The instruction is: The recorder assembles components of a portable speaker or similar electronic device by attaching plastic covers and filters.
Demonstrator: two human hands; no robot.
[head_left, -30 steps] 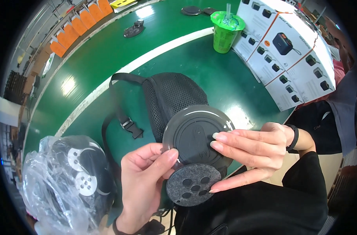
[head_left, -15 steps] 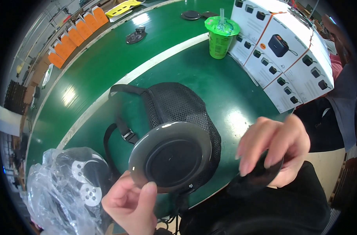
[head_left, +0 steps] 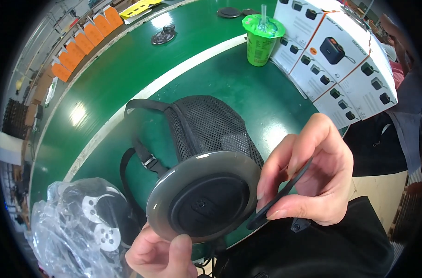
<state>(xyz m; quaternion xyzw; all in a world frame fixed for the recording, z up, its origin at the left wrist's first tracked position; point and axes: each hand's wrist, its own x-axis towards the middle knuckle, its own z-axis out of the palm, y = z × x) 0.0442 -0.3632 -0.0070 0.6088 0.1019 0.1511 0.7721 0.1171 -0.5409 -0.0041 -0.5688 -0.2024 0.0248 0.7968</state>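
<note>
My left hand (head_left: 162,257) grips the lower rim of a round dish-like disc (head_left: 208,204), thumb on the near face. The disc has a glossy smoky-grey rim and a matt black centre with a small round mark. To its right, my right hand (head_left: 317,180) pinches a thin black flat piece (head_left: 283,194), seen almost edge-on. The piece's lower end is close to the disc's right edge; whether they touch I cannot tell. Behind the disc lies a black mesh bag (head_left: 211,123) with a buckled strap (head_left: 148,160), partly hidden by it.
Clear plastic wrapping (head_left: 62,231) with white holed discs sits at left. A green lidded cup (head_left: 259,46) with a straw stands beside stacked white boxes (head_left: 333,60). Small black parts (head_left: 163,35) lie farther back on the green table (head_left: 104,97). Orange dividers (head_left: 93,34) line the far left.
My right hand has moved left and turned the black piece edge-on beside the disc. The disc is slightly lower and tilted differently, showing a mark at its centre.
</note>
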